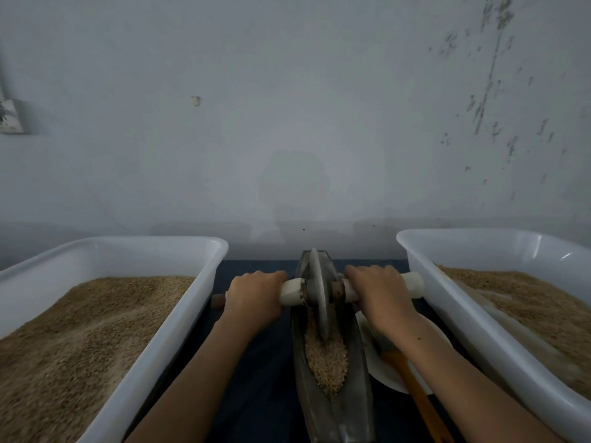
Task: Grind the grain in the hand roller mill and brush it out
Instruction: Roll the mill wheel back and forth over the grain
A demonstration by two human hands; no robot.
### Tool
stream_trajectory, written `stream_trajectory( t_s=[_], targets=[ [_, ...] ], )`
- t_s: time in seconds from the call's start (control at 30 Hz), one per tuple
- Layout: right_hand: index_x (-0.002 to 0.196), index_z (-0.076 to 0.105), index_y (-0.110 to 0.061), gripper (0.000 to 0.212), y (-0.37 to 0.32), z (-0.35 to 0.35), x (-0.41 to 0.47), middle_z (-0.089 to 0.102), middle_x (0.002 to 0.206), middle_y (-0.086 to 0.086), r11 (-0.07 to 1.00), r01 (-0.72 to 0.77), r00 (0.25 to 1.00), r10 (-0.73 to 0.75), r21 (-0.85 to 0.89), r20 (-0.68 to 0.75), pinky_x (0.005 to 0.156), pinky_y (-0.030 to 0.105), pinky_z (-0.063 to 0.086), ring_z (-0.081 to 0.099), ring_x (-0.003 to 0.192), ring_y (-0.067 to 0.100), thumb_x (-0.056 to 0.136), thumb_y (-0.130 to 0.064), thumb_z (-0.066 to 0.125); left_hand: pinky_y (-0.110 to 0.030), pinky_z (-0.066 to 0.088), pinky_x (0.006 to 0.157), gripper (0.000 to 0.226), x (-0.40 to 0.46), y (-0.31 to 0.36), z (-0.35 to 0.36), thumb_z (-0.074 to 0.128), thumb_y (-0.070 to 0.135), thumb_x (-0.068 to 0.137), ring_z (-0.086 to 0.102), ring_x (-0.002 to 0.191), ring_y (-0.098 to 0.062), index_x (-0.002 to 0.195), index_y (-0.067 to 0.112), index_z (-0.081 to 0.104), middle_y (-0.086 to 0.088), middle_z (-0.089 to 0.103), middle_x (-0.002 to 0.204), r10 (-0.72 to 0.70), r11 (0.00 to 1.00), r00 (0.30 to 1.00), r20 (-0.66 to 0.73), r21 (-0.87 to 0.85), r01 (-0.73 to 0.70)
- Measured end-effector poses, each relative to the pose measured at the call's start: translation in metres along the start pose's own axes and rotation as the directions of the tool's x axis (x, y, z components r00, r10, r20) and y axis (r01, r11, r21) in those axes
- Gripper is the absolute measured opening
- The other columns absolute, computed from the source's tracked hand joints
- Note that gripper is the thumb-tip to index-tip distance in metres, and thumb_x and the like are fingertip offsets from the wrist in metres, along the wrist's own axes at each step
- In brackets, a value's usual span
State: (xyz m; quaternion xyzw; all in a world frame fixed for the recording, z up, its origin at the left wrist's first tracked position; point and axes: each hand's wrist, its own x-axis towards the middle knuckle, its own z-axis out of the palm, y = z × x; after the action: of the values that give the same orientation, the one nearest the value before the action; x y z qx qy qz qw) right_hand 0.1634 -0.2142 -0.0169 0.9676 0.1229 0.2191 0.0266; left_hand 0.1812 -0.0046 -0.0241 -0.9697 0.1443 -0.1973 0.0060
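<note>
Both sets of fingers are curled tight around the pale handle ends of the mill's axle: the left hand [254, 297] grips the stub left of the wheel [318, 295], the right hand [379, 292] the stub on its right. The stone wheel stands upright in the narrow boat-shaped trough [358, 388] at lower centre of the frame, with grain [326, 356] heaped just below it, looking mostly whole, so grinding seems early or midway. A brush [406, 372] lies untouched on a white plate [380, 375] right of the trough; brushing out is not yet done. White tubs of grain fill the lower left [134, 251] and lower right [473, 241].
</note>
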Motion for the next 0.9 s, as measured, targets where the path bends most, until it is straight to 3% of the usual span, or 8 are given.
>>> stream_trajectory(
  t_s=[0.1,0.2,0.27,0.33,0.43,0.6,0.9],
  targets=[
    [0.099,0.048,-0.027,0.017,0.002,-0.002,0.000,0.062,0.108,-0.005,1.000,-0.004,0.999,0.003,0.017,0.045,0.086,0.033,0.036,0.057,0.101,0.019,0.088,-0.021,0.060,-0.029,0.038,0.068,0.025,0.000,0.001,-0.001,0.058,0.033,0.086,0.061,0.091,-0.019,0.111,0.028,0.053,0.002,0.064,0.100,-0.005,1.000,1.000,0.005,0.019,0.005],
    [0.093,0.043,-0.028,0.017,0.005,-0.011,0.002,0.063,0.109,-0.001,0.999,0.012,0.982,-0.018,0.033,0.191,0.083,0.033,0.039,0.059,0.102,0.021,0.090,-0.019,0.058,-0.030,0.038,0.071,0.029,0.004,-0.001,-0.007,0.060,0.032,0.084,0.061,0.095,-0.019,0.112,0.028,0.054,0.002,0.064,0.104,0.034,0.999,0.993,0.113,0.026,-0.037],
    [0.103,0.053,-0.024,0.016,0.007,-0.017,0.004,0.063,0.109,0.001,0.999,0.024,0.951,-0.031,0.026,0.307,0.076,0.031,0.040,0.060,0.101,0.021,0.089,-0.019,0.059,-0.030,0.040,0.074,0.033,0.005,-0.003,-0.011,0.062,0.031,0.083,0.061,0.097,-0.019,0.115,0.028,0.055,0.002,0.064,0.106,0.065,0.998,0.976,0.208,0.004,-0.067],
    [0.111,0.057,-0.021,0.025,0.009,-0.023,0.005,0.063,0.106,0.002,0.999,0.044,0.915,-0.042,0.004,0.401,0.070,0.028,0.038,0.060,0.094,0.020,0.087,-0.018,0.061,-0.031,0.040,0.075,0.036,0.005,-0.003,-0.014,0.064,0.031,0.082,0.060,0.098,-0.019,0.117,0.028,0.056,0.001,0.065,0.108,0.082,0.997,0.955,0.285,-0.019,-0.080],
    [0.107,0.060,-0.021,0.023,0.010,-0.025,0.005,0.063,0.096,0.000,0.998,0.047,0.891,-0.058,0.035,0.451,0.062,0.025,0.037,0.056,0.079,0.016,0.085,-0.019,0.063,-0.032,0.042,0.078,0.039,0.005,-0.003,-0.017,0.066,0.031,0.081,0.060,0.099,-0.020,0.118,0.028,0.057,0.000,0.065,0.109,0.078,0.997,0.936,0.343,-0.035,-0.070],
    [0.110,0.060,-0.023,0.023,0.010,-0.020,0.005,0.065,0.102,0.001,0.998,0.034,0.919,-0.054,0.059,0.390,0.069,0.028,0.039,0.061,0.089,0.019,0.088,-0.017,0.058,-0.031,0.041,0.076,0.036,0.005,0.000,-0.014,0.064,0.031,0.083,0.060,0.097,-0.020,0.117,0.026,0.056,0.000,0.064,0.106,0.041,0.999,0.955,0.293,0.004,-0.044],
    [0.104,0.048,-0.024,0.017,0.002,-0.006,-0.001,0.063,0.107,-0.002,0.999,-0.002,0.998,0.000,0.033,0.065,0.080,0.034,0.036,0.058,0.101,0.022,0.090,-0.022,0.057,-0.029,0.038,0.070,0.022,0.001,0.007,-0.005,0.056,0.027,0.089,0.059,0.090,-0.018,0.111,0.024,0.051,0.001,0.062,0.100,-0.069,0.997,0.995,0.067,0.040,0.066]
  ],
)
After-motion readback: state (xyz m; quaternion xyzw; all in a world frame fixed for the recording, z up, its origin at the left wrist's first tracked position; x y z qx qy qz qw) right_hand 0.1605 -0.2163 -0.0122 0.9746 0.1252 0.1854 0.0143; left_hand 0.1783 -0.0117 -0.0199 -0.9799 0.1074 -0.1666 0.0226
